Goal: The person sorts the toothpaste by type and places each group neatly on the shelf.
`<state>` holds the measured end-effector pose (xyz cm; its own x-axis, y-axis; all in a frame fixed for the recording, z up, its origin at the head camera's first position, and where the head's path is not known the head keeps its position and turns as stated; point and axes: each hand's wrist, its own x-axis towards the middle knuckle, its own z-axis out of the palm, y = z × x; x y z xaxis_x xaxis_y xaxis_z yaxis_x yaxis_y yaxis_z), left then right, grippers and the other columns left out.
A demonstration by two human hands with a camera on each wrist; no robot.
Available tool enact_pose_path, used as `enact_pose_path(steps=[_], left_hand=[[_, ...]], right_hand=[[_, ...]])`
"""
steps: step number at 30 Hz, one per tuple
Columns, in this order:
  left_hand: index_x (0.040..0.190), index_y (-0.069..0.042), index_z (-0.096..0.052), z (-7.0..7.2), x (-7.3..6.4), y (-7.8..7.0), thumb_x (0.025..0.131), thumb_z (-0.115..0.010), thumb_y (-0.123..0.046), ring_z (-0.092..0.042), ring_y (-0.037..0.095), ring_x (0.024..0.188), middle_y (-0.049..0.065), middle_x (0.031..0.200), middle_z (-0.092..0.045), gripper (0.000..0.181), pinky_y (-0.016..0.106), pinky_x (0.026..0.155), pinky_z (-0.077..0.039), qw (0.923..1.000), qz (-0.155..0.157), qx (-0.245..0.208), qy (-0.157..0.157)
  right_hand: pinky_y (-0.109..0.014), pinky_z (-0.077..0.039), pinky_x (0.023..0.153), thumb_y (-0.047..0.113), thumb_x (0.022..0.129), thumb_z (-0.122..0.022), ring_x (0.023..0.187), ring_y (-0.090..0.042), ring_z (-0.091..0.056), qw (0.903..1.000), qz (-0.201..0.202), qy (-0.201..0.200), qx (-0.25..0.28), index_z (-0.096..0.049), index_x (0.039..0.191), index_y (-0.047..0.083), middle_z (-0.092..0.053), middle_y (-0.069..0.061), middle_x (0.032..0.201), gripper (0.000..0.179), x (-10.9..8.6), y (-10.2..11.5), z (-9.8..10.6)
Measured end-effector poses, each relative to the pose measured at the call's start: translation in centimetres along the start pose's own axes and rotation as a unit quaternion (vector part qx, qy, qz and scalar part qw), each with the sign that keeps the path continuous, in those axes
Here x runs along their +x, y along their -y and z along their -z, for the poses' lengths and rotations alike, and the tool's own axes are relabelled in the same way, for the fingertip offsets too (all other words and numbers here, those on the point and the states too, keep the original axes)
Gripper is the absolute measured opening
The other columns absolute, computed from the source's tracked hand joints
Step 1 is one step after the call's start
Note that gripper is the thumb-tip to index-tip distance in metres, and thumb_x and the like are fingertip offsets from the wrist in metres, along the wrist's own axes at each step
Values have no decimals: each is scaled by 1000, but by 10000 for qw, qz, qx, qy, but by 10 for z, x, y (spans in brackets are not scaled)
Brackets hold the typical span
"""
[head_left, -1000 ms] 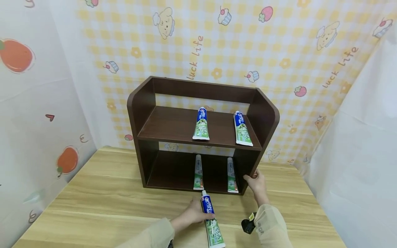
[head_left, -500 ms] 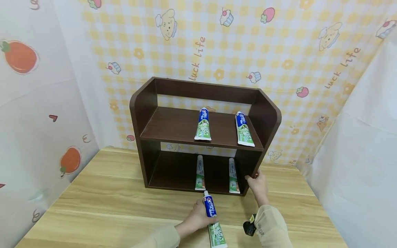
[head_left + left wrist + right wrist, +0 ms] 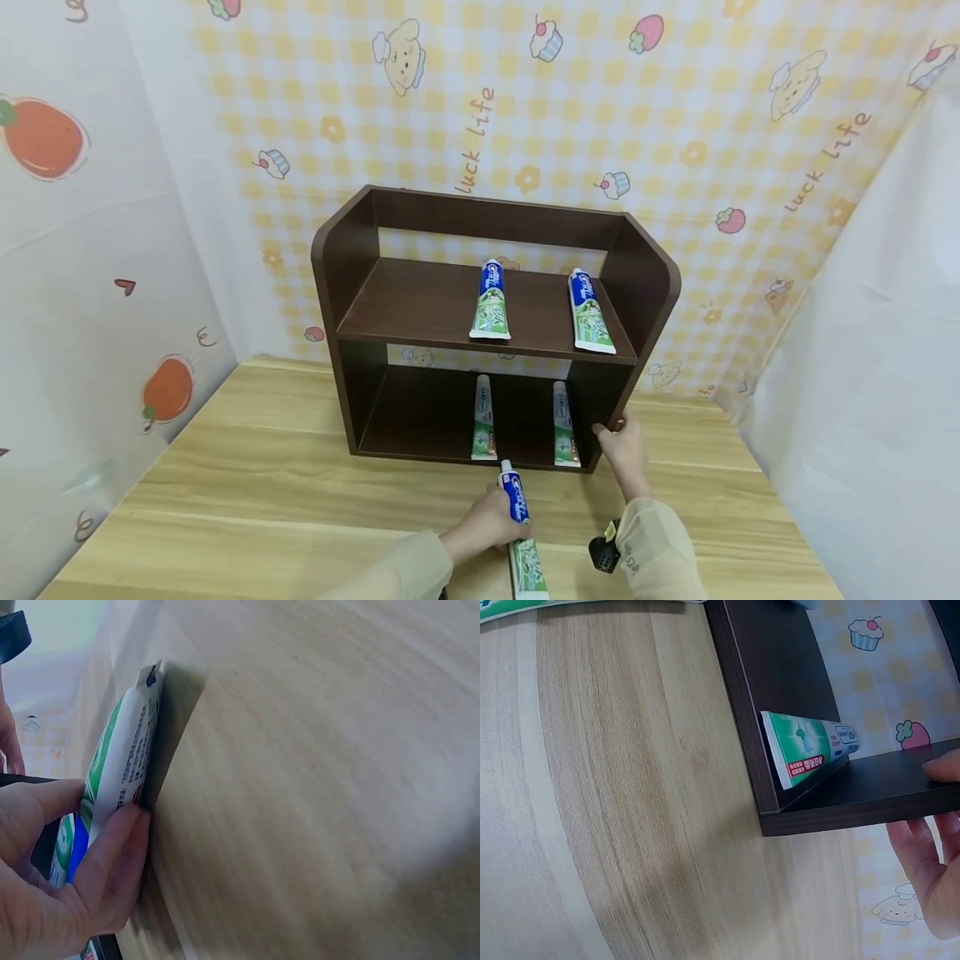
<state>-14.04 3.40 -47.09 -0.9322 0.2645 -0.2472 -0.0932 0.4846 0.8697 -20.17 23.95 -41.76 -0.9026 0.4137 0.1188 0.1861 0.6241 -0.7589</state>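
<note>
My left hand [image 3: 489, 518] pinches a blue, green and white toothpaste tube [image 3: 529, 567] between thumb and fingers, just in front of the shelf; the left wrist view shows the tube [image 3: 124, 750] on its edge close to the tabletop. My right hand [image 3: 624, 450] grips the right side panel of the dark brown two-tier shelf [image 3: 420, 300], thumb inside and fingers outside, as the right wrist view shows of the hand [image 3: 937, 862]. Two blue-green tubes, one central [image 3: 491, 302] and one at right [image 3: 591, 312], lie on the upper tier. Two grey-green tubes [image 3: 483, 421] [image 3: 564, 425] lie below.
The shelf stands on a wood-grain table [image 3: 247, 483] against a yellow checked backdrop [image 3: 525, 108]. White cloth [image 3: 862, 350] hangs at both sides. A black device [image 3: 604, 550] sits at the right wrist.
My left hand has shifted slightly right with the toothpaste tube, which now stands more upright in the head view and is turned somewhat. The right hand stays on the shelf panel.
</note>
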Motion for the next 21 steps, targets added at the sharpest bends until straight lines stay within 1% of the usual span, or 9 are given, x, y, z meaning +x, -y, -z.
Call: enact_pose_path(steps=[4,8,16,21], left_hand=[[94,9,-48,1,0,1,69,-75,-4,-58,18,50,12,69,-56,39,26,43,-53,9994,44,-246,242],[83,4,-54,3,0,1,72,-74,-6,-61,17,51,10,65,-60,25,26,45,-54,9986,174,-332,376],[82,4,-56,2,-3,0,74,-73,-10,-60,15,51,8,65,-59,23,24,45,-53,9992,233,-201,237],[86,4,-56,2,-5,4,75,-73,-11,-61,16,54,9,68,-60,25,25,47,-54,9988,233,-361,216]], right_hand=[[-27,-34,55,13,78,-61,74,-27,-51,10000,-25,31,-48,-52,95,0,-56,-16,84,23,0,0,1],[-27,-34,54,13,78,-61,72,-25,-50,10000,-51,58,-8,-53,95,0,-56,-15,82,23,1,1,2],[-26,-34,52,11,77,-61,70,-25,-51,10000,-16,40,21,-53,95,-1,-56,-14,79,23,2,0,3],[-26,-34,53,12,77,-61,71,-25,-52,10000,4,80,17,-54,95,-1,-58,-15,80,23,2,0,1]])
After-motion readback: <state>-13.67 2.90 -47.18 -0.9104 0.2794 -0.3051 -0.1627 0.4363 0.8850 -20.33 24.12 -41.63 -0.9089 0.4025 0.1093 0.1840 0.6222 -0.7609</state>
